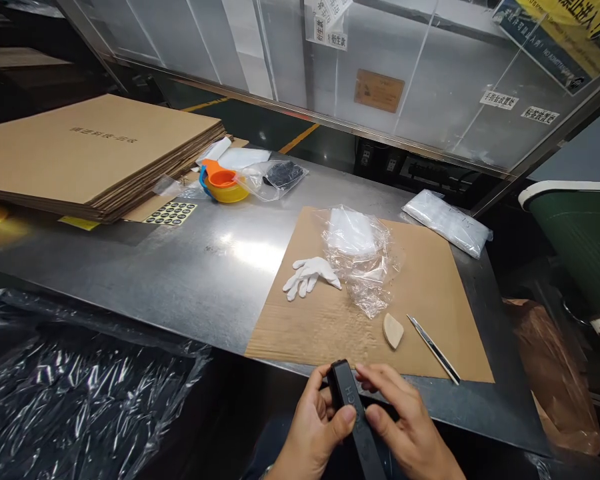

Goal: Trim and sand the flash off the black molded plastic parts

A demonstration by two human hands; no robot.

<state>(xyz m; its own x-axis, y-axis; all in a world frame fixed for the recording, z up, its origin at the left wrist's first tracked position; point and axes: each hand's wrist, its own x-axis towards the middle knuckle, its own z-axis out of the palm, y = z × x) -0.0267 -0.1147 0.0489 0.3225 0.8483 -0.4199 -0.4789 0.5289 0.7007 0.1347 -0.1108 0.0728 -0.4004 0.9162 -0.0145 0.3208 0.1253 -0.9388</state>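
Note:
A long black bar-shaped part [353, 400] with raised lettering is held up in front of the table's near edge, its lower end running out of view. My left hand [317, 427] is closed around it, thumb on the lettered face and fingers at its left side. My right hand [405, 417] grips its right edge, with the thumb against the side and the fingertips close to the upper part. Just beyond lies a cardboard sheet [290, 337] bearing a tan wedge-shaped pad [393, 331], a slim pen-like blade tool [433, 349], a white glove [310, 275] and a clear plastic bag [367, 267].
A stack of flat cardboard [100, 153] fills the table's left end. Near it are a round-sticker sheet [171, 213], orange and yellow tape rolls [225, 187] and a bagged dark item [284, 175]. A plastic-wrapped pack [447, 222] lies right; black plastic sheeting [80, 393] lies front left.

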